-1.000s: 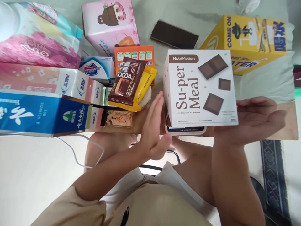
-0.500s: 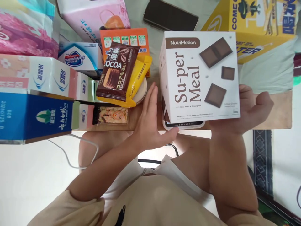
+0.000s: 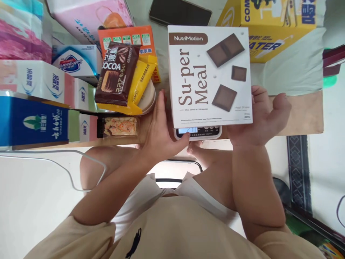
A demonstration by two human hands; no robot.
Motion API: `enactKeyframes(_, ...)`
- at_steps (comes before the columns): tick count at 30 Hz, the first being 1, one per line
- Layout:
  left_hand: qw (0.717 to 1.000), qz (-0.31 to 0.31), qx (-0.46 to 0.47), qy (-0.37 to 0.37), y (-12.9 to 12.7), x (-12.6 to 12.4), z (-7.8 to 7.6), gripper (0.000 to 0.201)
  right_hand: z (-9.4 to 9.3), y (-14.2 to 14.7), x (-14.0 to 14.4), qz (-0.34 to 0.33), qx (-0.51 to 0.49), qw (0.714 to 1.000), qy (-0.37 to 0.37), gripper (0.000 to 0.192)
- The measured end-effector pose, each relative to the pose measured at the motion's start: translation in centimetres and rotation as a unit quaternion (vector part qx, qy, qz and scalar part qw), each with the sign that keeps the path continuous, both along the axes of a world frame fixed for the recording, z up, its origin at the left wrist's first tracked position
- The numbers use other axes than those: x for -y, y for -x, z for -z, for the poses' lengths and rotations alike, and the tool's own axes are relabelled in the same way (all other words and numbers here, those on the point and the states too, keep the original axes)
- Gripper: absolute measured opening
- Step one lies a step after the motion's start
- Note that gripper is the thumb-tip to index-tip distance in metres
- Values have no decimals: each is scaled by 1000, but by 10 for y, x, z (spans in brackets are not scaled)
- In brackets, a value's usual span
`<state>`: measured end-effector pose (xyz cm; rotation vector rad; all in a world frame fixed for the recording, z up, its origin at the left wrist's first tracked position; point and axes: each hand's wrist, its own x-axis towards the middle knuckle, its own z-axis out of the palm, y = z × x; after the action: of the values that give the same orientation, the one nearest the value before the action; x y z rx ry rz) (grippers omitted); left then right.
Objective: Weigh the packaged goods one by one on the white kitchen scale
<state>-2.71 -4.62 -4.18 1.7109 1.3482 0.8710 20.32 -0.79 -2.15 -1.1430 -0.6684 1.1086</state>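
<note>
Carton (image 3: 210,75) in white, printed "NutriMotion Su-per Meal" with dark brown squares, sits between the person's two hands near the front edge of the desk (image 3: 302,115). Below its front edge shows a kitchen scale (image 3: 207,135), with a lit display and a few buttons; the rest is hidden by the carton, and the digits are too blurred to read.

The left hand (image 3: 164,135) is unclenched, its fingers straight and close together, pointing away from the person just beside the carton's left side. Its thumb stretches across to the lower edge of the display; whether it presses there cannot be told. The right hand (image 3: 265,117) is loosely spread at the carton's lower right corner, thumb held out, fingers partly bent; part of it is hidden behind the carton, so contact cannot be told.

Left of the left hand, a brown cocoa packet (image 3: 117,77) lies over a yellow packet (image 3: 144,81), with a round pale item (image 3: 150,99) partly under them and an orange box (image 3: 147,40) behind. A small clear snack packet (image 3: 121,126) lies nearer the edge. Behind the carton are a dark phone (image 3: 180,12) and a yellow box (image 3: 261,39).
</note>
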Motion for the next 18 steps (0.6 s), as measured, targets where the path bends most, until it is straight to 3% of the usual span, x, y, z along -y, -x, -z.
enactKeyframes(8,997,28,34,-68,-9,-3,6,113,0,17,4,-1,103,989,-103,46)
enactKeyframes(18,990,49,54,-124,-5,-5,8,109,5,19,6,-26,156,983,-93,60)
